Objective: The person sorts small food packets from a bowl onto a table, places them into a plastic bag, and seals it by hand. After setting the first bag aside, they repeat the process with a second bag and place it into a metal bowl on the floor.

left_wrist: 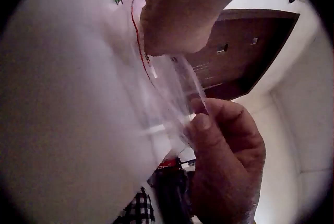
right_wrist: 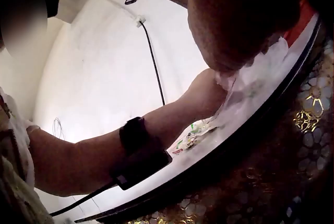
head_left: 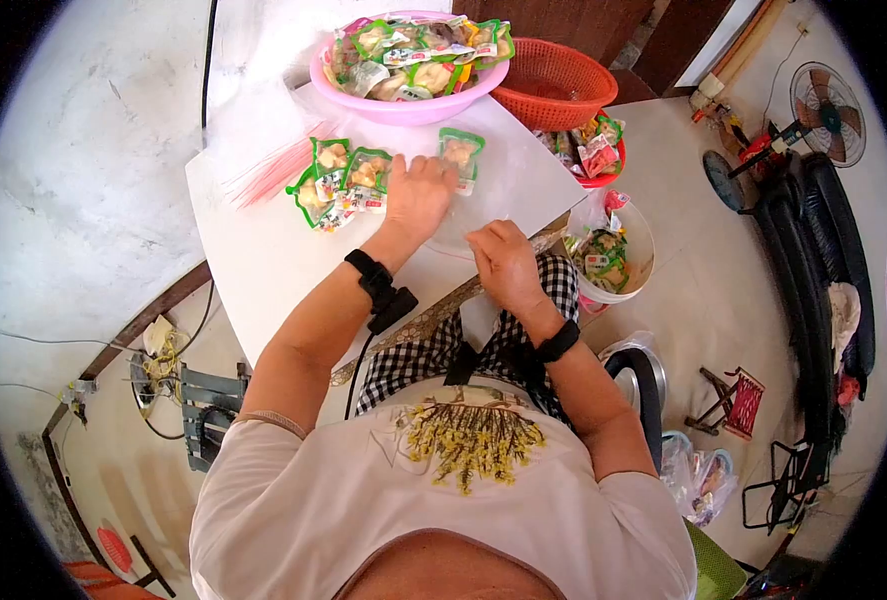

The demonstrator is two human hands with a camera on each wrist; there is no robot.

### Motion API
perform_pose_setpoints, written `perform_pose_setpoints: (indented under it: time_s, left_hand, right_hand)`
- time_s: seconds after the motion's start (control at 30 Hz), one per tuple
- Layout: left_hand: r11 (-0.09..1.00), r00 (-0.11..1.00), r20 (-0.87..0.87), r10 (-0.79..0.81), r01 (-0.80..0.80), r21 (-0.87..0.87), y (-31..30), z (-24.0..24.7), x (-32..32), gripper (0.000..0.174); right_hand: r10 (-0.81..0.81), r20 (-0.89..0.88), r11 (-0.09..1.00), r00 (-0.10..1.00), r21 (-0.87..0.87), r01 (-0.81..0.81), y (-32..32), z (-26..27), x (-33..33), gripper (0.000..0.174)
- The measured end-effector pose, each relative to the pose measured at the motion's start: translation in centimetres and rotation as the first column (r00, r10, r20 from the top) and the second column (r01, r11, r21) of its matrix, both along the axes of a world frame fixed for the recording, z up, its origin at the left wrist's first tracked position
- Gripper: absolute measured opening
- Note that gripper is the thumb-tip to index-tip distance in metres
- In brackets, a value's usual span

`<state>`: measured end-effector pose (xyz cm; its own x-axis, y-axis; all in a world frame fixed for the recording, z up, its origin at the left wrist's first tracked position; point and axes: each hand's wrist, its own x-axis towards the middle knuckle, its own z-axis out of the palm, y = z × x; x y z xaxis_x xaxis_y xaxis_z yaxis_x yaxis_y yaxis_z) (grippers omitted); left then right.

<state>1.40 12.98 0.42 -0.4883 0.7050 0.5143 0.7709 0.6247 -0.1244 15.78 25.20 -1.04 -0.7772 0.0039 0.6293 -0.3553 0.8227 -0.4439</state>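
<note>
A clear plastic bag (left_wrist: 167, 85) with a thin red line stretches between the hands. My right hand (head_left: 508, 265) pinches its edge between thumb and fingers, as the left wrist view shows. My left hand (head_left: 421, 195) is over the white table at the bag's mouth, its fingers blurred and pointing down. Right beside those fingertips lies a green-edged snack packet (head_left: 460, 158), overlapped by the clear film. On the left hand's other side several similar packets (head_left: 366, 172) lie in a loose group. Whether the left fingers grip anything I cannot tell.
A pink basin (head_left: 413, 112) heaped with packets stands at the table's far side, beside a red basket (head_left: 555, 85). Pink-red thin strips (head_left: 281, 168) lie on the table's left. Right of the table stand a white bucket (head_left: 643, 245) with packets and a fan (head_left: 825, 115).
</note>
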Motion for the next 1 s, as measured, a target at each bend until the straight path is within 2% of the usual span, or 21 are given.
perform_pose_setpoints:
  time_s: [0.1,0.2,0.3,0.4,0.5,0.6,0.7,0.8,1.0]
  left_hand:
    - [0.942,0.942,-0.107,-0.318,0.327,0.082,0.4,0.2,0.4,0.006]
    - [0.881,0.883,0.008,-0.47,0.469,0.058,1.0,-0.3,0.2,0.003]
    - [0.894,0.894,0.01,-0.447,0.447,-0.011,1.3,-0.4,-0.3,0.004]
    - [0.944,0.944,-0.038,-0.329,0.328,-0.024,2.2,-1.6,-1.2,0.006]
    - [0.966,0.967,0.023,-0.254,0.254,-0.04,2.3,-1.8,-1.5,0.007]
    - [0.952,0.949,0.101,-0.298,0.303,-0.035,1.3,-1.1,-1.0,0.008]
    - [0.928,0.925,0.094,-0.368,0.372,-0.033,1.3,-1.3,-0.9,0.012]
    - [0.933,0.934,0.043,-0.356,0.358,-0.043,1.7,-1.9,-1.2,0.01]
    - [0.977,0.974,-0.081,-0.21,0.212,0.014,2.5,-2.7,-1.2,0.002]
  right_hand:
    - [0.02,-0.002,1.0,1.0,0.014,-0.02,0.3,-0.5,0.0,0.013]
    - [0.03,-0.002,0.999,1.0,0.016,-0.03,0.1,-0.3,0.2,0.014]
    - [0.011,0.01,1.0,1.0,0.026,-0.011,0.2,0.2,0.4,0.014]
    - [-0.012,0.012,1.0,1.0,0.018,0.012,0.4,0.4,0.4,0.014]
    - [-0.022,0.038,0.999,0.999,0.027,0.021,0.7,0.5,0.5,0.015]
    - [-0.005,0.037,1.0,0.999,0.027,0.004,0.6,0.3,0.7,0.014]
    - [0.011,0.027,1.0,1.0,0.024,-0.012,0.3,0.0,0.8,0.014]
    - [0.005,0.019,0.999,1.0,0.042,-0.006,0.2,0.0,0.9,0.013]
    - [-0.006,0.003,0.999,1.0,0.041,0.006,0.3,0.6,0.7,0.011]
